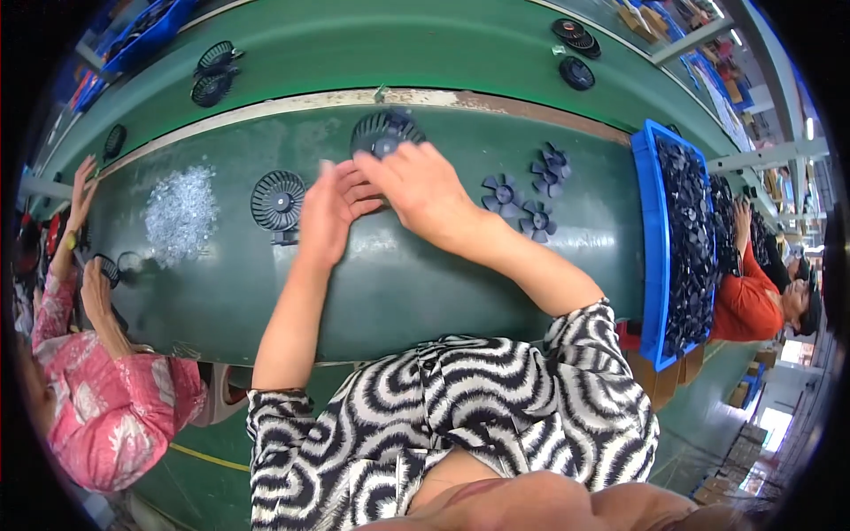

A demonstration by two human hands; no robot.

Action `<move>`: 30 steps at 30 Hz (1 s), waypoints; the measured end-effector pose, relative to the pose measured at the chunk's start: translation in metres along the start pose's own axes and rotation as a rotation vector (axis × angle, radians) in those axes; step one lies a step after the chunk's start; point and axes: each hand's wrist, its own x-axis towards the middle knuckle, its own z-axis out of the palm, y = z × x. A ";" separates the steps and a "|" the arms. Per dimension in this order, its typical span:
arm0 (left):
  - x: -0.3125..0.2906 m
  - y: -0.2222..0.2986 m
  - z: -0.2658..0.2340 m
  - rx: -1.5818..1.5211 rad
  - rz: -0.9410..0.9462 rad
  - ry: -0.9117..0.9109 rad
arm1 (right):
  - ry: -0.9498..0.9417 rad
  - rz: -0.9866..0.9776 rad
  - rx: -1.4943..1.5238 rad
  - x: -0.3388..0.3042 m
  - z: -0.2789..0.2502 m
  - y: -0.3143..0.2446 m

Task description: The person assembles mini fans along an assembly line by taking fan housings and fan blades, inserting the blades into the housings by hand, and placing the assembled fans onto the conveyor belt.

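A round black fan (pixel 387 133) with a ribbed cage stands out in front of me at the table's far edge. Bent over its near side, the fingers of my right hand (pixel 425 193) are closed on it and hide its lower part. My left hand (pixel 329 212) is beside the right one, its fingers curled in at the fan's near end and partly covered. Left of my left hand lies another black fan (pixel 277 202) with a short base. Several loose black fan blades (pixel 503 193) rest to the right of my hands.
A heap of small clear pieces (pixel 181 212) lies left on the green table (pixel 416 283). At right stands a blue crate (pixel 653 239) full of black blades. Beyond a pale ledge, a green belt (pixel 398 53) carries black fan parts. Co-workers (pixel 111 398) sit on both sides.
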 end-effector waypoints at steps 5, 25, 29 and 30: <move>-0.013 0.001 0.007 0.076 -0.141 -0.123 | -0.090 -0.088 0.212 -0.044 -0.023 -0.014; -0.035 -0.031 0.079 1.653 0.884 -0.467 | 0.241 0.445 0.028 -0.128 -0.030 0.036; -0.023 -0.041 0.101 1.859 0.836 -0.637 | 0.449 0.534 0.170 -0.136 -0.035 0.049; -0.017 -0.044 0.104 1.859 0.829 -0.669 | 0.447 0.569 0.212 -0.140 -0.034 0.052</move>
